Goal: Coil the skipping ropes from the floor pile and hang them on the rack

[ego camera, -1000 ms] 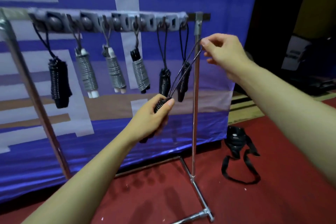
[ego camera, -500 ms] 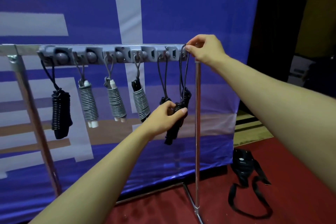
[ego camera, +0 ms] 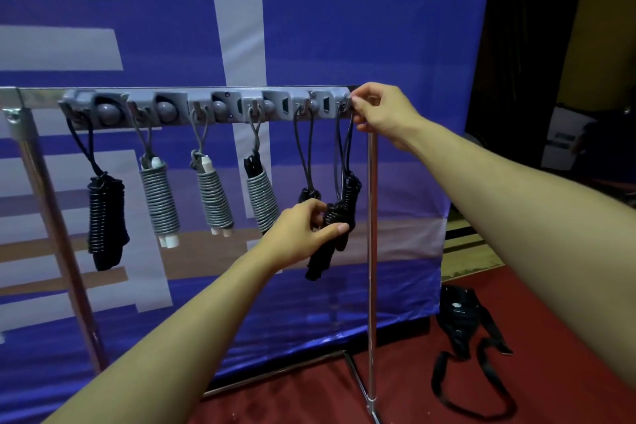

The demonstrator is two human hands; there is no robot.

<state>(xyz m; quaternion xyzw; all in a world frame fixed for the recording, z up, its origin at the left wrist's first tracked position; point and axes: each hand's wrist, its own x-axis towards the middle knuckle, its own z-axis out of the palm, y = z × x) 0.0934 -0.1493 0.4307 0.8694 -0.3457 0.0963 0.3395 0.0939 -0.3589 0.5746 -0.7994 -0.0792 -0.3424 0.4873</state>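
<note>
A metal rack [ego camera: 371, 251] carries a grey hook strip [ego camera: 206, 107] along its top bar. Several coiled skipping ropes hang from the hooks: a black one [ego camera: 105, 224] at the far left, then three grey ones [ego camera: 160, 196]. My left hand [ego camera: 303, 234] grips a coiled black rope [ego camera: 335, 224] at the rightmost end. My right hand [ego camera: 382, 113] pinches that rope's loop [ego camera: 346, 148] at the last hook. Another black rope [ego camera: 306, 162] hangs just left of it, its coil partly hidden behind my left hand.
A blue and white banner [ego camera: 344, 27] stands right behind the rack. On the red floor [ego camera: 568, 389] at the right lies a black strap bundle [ego camera: 461, 327]. The rack's foot [ego camera: 373, 406] juts toward me at the bottom.
My right hand has raised the rope's loop up to the last hook on the strip. My left hand has lifted the black coil up beside the neighbouring hanging rope.
</note>
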